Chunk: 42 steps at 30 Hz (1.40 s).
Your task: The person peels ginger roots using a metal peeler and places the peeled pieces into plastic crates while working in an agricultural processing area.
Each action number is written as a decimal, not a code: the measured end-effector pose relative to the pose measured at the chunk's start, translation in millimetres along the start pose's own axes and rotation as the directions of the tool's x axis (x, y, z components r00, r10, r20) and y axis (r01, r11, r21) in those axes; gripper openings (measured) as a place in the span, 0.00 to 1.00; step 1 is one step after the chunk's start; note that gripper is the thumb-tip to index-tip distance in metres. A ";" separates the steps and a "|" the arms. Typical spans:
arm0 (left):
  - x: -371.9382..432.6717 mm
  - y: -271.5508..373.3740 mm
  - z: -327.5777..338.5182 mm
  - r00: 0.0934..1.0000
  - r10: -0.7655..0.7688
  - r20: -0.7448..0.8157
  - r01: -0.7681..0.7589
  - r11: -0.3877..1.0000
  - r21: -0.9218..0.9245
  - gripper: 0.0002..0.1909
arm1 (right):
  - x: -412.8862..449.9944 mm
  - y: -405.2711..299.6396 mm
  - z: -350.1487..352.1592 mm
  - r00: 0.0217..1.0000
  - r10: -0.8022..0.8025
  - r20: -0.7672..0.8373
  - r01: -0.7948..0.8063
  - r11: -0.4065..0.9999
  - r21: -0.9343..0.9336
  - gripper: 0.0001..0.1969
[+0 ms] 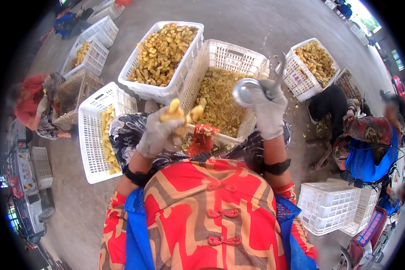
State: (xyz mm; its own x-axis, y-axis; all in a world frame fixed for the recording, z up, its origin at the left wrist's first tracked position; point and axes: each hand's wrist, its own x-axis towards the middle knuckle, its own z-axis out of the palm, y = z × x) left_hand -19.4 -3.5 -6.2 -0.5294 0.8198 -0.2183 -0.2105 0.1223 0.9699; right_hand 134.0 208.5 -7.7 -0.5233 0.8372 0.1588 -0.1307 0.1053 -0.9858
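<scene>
My gloved left hand (158, 133) is closed around a knobby piece of ginger root (174, 111), held over the near left side of a white plastic crate (234, 50). Ginger peelings (219, 101) cover the inside of that crate. In my gloved right hand (269, 113) is a knife with its narrow blade (283, 71) pointing up and away. A shiny round metal piece (247, 91) also sits at this hand's fingers; how it is held is hidden. Red mesh (202, 139) is wrapped around the crate's near rim, between my knees.
A crate heaped with ginger (165, 54) stands ahead on the left. Paler ginger pieces (108, 138) lie in a tilted-looking crate (98, 101) beside my left knee. Co-workers sit left (32, 101) and right (371, 135). Stacked white crates (329, 206) stand behind right.
</scene>
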 end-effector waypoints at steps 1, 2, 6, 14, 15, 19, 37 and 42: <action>0.9 3.0 6.2 0.999 -0.025 -0.028 0.024 0.999 -0.022 0.14 | -13.9 2.8 11.9 0.996 -0.028 0.090 0.034 0.997 -0.070 0.09; 1.4 4.1 9.2 0.999 -0.045 -0.025 0.046 0.998 0.035 0.12 | -24.4 9.3 29.3 0.980 -0.061 0.190 0.086 0.988 -0.125 0.09; 1.2 8.5 11.0 0.994 -0.093 0.065 0.097 0.993 -0.063 0.14 | 2.8 54.7 1.5 0.998 -0.052 0.025 0.056 0.973 -0.222 0.09; 14.2 -20.9 3.4 0.980 -0.164 0.114 0.200 0.795 -0.573 0.14 | -12.4 21.2 12.5 0.983 0.156 -0.096 -0.146 0.984 0.101 0.07; 14.8 -21.3 5.0 0.980 -0.170 0.099 0.197 0.809 -0.554 0.14 | -16.1 19.0 16.6 0.993 0.097 -0.064 -0.091 0.991 0.095 0.07; 10.6 -13.2 14.2 0.993 -0.098 0.066 0.115 0.930 -0.349 0.12 | -26.9 12.0 39.4 0.989 -0.064 0.133 0.078 0.992 -0.103 0.08; -3.6 1.5 19.5 0.994 0.104 0.030 -0.108 0.934 0.341 0.18 | -10.9 15.8 30.7 0.986 -0.007 0.164 0.040 0.980 -0.197 0.09; -4.8 0.9 6.0 0.998 0.044 0.055 -0.049 0.995 0.088 0.13 | 10.5 49.7 3.0 0.970 -0.225 0.089 0.227 0.721 -0.655 0.11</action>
State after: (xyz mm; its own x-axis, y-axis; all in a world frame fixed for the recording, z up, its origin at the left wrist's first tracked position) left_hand -12.2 -3.9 -3.7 -0.4919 0.8541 -0.1691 -0.1111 0.1310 0.9851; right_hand 119.5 221.0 -54.9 -0.5530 0.7409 0.3811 0.3379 0.6175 -0.7102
